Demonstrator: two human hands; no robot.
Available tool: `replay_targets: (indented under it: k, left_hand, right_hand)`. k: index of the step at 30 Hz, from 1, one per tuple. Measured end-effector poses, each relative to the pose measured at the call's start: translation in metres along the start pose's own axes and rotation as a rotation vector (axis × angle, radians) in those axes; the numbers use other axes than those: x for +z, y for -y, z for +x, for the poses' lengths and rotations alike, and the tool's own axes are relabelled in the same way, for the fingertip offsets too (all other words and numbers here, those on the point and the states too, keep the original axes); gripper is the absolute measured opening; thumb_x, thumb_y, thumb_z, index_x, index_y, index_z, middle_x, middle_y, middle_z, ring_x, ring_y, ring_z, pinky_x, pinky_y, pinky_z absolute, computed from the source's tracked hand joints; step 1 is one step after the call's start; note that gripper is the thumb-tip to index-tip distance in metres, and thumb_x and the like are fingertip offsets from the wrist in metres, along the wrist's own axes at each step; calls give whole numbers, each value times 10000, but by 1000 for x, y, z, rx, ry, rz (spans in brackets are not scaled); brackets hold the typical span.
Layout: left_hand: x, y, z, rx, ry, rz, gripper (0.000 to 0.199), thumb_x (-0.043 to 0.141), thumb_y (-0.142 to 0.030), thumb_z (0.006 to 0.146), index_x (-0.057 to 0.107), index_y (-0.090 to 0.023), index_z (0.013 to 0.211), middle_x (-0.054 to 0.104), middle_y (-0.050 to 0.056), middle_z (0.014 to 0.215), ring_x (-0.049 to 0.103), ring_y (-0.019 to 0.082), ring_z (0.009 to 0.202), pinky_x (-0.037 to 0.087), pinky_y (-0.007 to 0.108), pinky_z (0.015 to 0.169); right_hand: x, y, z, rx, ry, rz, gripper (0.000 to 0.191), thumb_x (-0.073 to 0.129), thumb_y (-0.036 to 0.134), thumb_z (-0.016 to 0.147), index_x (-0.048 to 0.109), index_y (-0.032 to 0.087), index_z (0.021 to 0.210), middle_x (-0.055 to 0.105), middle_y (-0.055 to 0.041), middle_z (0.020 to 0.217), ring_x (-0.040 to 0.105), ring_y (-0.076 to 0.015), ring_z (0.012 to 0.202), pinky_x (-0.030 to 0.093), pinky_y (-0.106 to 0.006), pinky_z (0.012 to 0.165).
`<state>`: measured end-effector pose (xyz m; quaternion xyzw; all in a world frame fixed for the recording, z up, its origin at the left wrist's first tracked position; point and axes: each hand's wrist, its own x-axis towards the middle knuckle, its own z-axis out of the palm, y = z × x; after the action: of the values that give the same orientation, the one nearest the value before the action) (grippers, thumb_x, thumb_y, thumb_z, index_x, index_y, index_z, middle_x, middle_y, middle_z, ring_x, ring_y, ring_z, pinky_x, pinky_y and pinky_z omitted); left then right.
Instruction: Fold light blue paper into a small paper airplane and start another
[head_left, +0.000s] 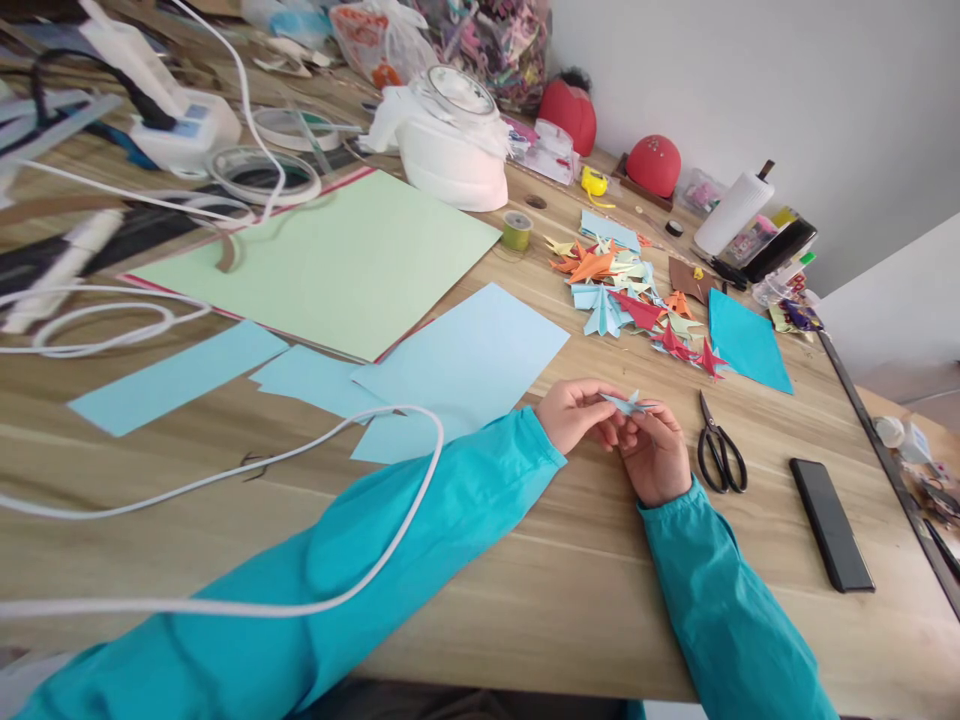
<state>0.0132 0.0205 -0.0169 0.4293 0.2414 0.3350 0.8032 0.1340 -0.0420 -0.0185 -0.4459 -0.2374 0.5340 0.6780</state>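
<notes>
A small folded light blue paper piece (630,404) with pointed tips is pinched between my two hands above the wooden table. My left hand (576,412) grips its left end, thumb on top. On the other side, my right hand (657,452) has its fingers closed on the right end. Parts of the piece are hidden behind the fingers. Beyond my hands lies a heap of folded paper pieces (592,264) in orange, blue, red and pale yellow. Black-handled scissors (720,448) rest just right of my right hand.
Light blue sheets (472,350) and a large pale green sheet (337,260) lie to the left. A white cable (409,530) loops across my left sleeve. A black phone (832,525) lies at right, with a blue folded cloth-like sheet (750,342) behind the scissors.
</notes>
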Motion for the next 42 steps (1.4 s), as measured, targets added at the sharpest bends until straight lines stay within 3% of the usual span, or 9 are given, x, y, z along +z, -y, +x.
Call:
replay_targets:
  k: [9, 16, 28, 35, 42]
  left_hand:
    - [3, -2, -1, -8, -11, 27, 120, 635, -132, 662, 624, -91, 774, 622, 16, 527, 566, 115, 412, 495, 250, 444]
    - [2, -4, -3, -33, -16, -77, 125, 599, -122, 642, 644, -85, 752, 644, 39, 545, 571, 131, 399, 489, 262, 426]
    - [-1, -6, -2, -115, -9, -72, 190, 604, -142, 630, 664, -71, 795, 677, 67, 588, 600, 160, 414, 478, 259, 390]
    - [1, -4, -2, -31, -20, -40, 227, 663, -183, 644, 600, -99, 845, 678, 43, 627, 590, 134, 411, 496, 256, 406]
    - [0, 2, -1, 75, -84, 98, 142, 628, -196, 686, 589, -114, 796, 660, 18, 636, 557, 95, 400, 463, 219, 397]
  right_hand:
    - [-1, -3, 0, -5, 43, -52, 103, 690, 152, 630, 648, 217, 698, 606, 48, 515, 507, -74, 431, 414, -196, 428]
    - [1, -1, -2, 22, 11, -35, 112, 691, 141, 599, 643, 213, 670, 614, 43, 508, 519, -75, 434, 416, -187, 425]
    - [1, 1, 0, 32, -42, -4, 107, 672, 118, 568, 638, 204, 620, 597, 41, 455, 505, -69, 410, 393, -168, 401]
    - [-1, 2, 1, 22, -13, -12, 108, 681, 154, 592, 614, 219, 647, 595, 59, 474, 498, -63, 404, 405, -186, 427]
    - [-1, 1, 2, 15, 6, 12, 110, 674, 137, 599, 618, 220, 643, 579, 59, 469, 478, -75, 419, 377, -208, 437]
